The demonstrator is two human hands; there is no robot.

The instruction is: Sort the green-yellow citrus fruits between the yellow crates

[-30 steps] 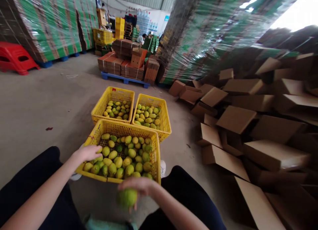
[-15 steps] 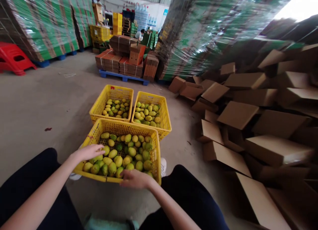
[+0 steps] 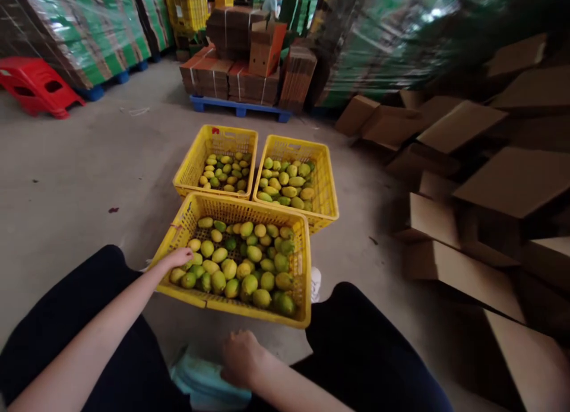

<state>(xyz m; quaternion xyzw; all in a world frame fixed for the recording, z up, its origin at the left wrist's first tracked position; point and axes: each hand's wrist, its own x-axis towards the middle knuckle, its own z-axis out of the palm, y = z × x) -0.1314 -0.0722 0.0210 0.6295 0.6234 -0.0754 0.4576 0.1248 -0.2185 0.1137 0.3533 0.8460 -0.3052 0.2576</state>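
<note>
A yellow plastic crate point(image 3: 253, 316) stands between my knees, holding many yellow-green lemons point(image 3: 229, 269). My left hand point(image 3: 179, 257) is over its left side, beside the lemons there, with fingers curled in; whether anything is inside them is hidden. My right hand point(image 3: 243, 355) is outside the crate, below its near rim, with curled fingers pointing away from me. In view it overlaps a teal plastic object point(image 3: 200, 376) low between my legs. What the right hand holds, if anything, does not show, and I cannot tell whether it touches the teal object.
Behind stand two more yellow crates, the left crate point(image 3: 187, 168) and the right crate point(image 3: 332, 192), both with lemons. Flattened cartons point(image 3: 253, 79) sit on a blue pallet point(image 3: 240, 107). Cardboard boxes point(image 3: 512, 180) are heaped at right. A red stool point(image 3: 42, 85) and a person point(image 3: 271, 5) are farther off.
My right hand has left the crate's near edge and come back toward me, low between my legs. The left hand's fingers, stretched out before, are now curled. The view has tilted down.
</note>
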